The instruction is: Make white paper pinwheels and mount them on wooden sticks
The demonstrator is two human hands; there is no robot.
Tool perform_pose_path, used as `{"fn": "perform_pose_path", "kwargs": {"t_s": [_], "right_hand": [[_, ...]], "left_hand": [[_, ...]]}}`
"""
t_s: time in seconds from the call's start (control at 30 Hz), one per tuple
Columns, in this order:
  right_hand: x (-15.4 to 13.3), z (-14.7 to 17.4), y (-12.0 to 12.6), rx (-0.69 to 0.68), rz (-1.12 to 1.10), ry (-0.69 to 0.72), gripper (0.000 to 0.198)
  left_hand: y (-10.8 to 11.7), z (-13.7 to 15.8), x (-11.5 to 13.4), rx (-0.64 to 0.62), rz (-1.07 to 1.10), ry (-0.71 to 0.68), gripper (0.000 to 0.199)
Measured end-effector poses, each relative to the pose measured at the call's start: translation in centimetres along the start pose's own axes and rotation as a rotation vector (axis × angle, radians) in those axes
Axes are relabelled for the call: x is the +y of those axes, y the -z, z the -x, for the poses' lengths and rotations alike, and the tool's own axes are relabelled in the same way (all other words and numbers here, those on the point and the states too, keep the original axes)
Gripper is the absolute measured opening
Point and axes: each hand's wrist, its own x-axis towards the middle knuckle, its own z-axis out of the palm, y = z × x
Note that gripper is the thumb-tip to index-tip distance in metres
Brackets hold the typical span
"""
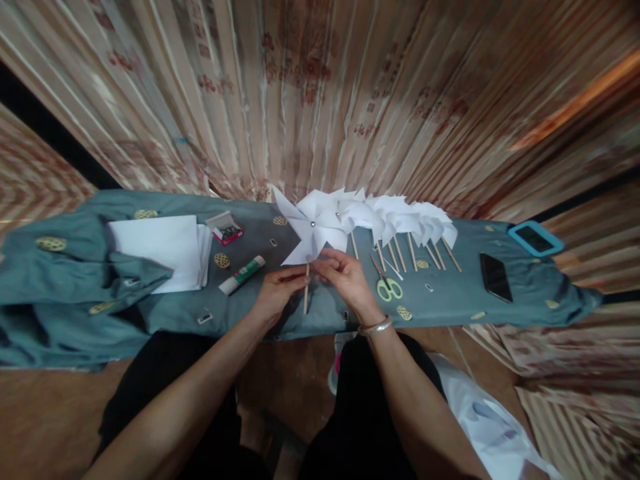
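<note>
A white paper pinwheel [300,233] with a small round pin at its centre is between my hands, its thin wooden stick [306,300] pointing toward me. My left hand [277,290] pinches that stick between thumb and fingers, just below the paper. My right hand [346,277] is closed at the lower edge of the paper, thumb and fingertips at the top of the stick. Exactly what its fingertips grip is partly hidden. Right behind lie several more white pinwheels [385,217], overlapping in a row with their sticks toward me.
On the grey-green cloth [280,320] lie green-handled scissors [389,289], a glue stick [242,275], an open small red box [225,229] and white paper sheets [160,250]. A black phone [496,276] and a blue-framed device [536,238] lie at the right. A curtain [320,100] hangs behind.
</note>
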Motion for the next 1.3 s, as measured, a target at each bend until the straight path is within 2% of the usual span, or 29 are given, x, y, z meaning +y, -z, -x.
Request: {"fn": "perform_pose_path", "kwargs": {"t_s": [0.1,0.2,0.33,0.5,0.77,1.03,1.3], "right_hand": [[0.5,0.7,0.5,0.026,0.218,0.051,0.046],[1.4,1.5,0.6,-0.077,0.394,0.065,0.037],[2.7,2.0,0.1,-0.198,0.457,0.06,0.036],[3.8,1.8,-0.4,-0.243,0.441,0.059,0.025],[3.2,1.2,0.0,-0.182,0.464,0.038,0.017],[1.5,-1.1,1.1,-0.001,0.747,0.069,0.02],[1.8,-2.8,1.6,0.038,0.954,0.061,0.021]], "left_hand": [[-0.1,0.0,0.2,0.001,0.065,0.046,0.04],[-0.2,0.0,0.5,0.033,0.141,0.072,0.04],[-0.3,-0.3,0.5,0.071,0.17,0.079,0.039],[-0.5,-0.3,0.5,0.064,0.169,0.081,0.038],[-0.6,0.0,0.7,0.027,0.196,0.082,0.04],[-0.3,0.0,0.6,0.066,0.177,0.094,0.042],[-0.3,0.2,0.4,0.051,0.17,0.114,0.041]]}}
